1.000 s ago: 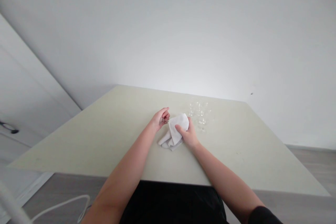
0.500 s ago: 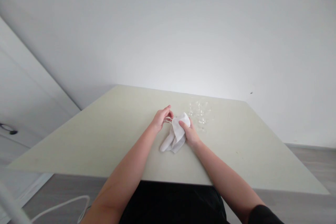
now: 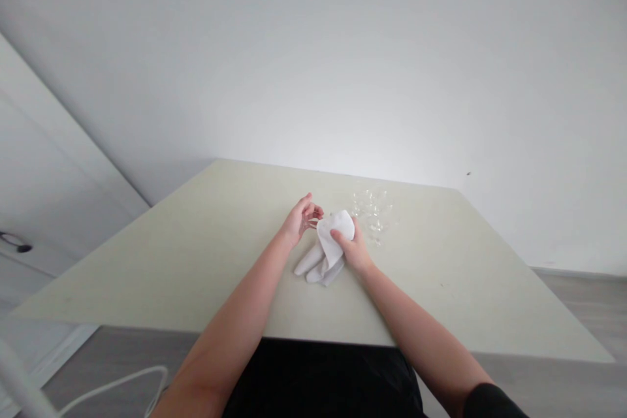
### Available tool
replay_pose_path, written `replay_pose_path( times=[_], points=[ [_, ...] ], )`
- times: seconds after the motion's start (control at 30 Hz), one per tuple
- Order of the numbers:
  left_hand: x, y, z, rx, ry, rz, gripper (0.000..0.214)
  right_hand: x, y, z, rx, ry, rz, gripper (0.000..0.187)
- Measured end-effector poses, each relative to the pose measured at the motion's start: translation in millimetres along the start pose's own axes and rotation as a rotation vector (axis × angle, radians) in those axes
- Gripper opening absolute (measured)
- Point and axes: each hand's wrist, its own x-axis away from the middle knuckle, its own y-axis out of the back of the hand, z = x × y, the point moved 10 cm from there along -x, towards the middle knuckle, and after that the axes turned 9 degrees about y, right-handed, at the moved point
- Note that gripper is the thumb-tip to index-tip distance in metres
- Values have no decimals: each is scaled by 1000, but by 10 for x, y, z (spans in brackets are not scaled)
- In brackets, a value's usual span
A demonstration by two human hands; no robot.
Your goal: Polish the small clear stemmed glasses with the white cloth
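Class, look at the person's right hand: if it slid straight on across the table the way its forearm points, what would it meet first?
Probably the left hand, close beyond the white cloth that the right hand grips; depth is uncertain. The clear glasses stand off to the right.

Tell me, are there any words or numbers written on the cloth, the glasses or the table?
No, there is nothing to read here.
White cloth in the right hand: plain, no label or print showing.
Clear glasses behind the hands: no writing visible, though they are small and faint.
Table: bare surface, no marks that read as text.
Left hand: pinches something small and clear, too small to tell any marking.
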Motion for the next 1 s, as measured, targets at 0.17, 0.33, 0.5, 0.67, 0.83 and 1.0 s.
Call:
replay_pose_path(
  times=[0.17,0.33,0.5,0.67,0.83,1.0],
  points=[
    [161,-98,-251,-100,-258,57,63,52,17,-305,-164,-243,-103,43],
    [261,-209,-308,-272,-348,85,56,66,5,-339,-204,-329,-111,40],
    [155,-137,-198,-179,-225,-1,56,53,13,-339,-193,-309,-84,46],
    [-3,-7,99,71,72,-52,67,-14,32,-137,-28,-49,-7,48],
    [-55,58,454,242,393,-20,67,6,-43,130,183,187,105,46],
    [-63,52,508,283,450,41,66,68,-136,319,285,324,167,48]
  ],
)
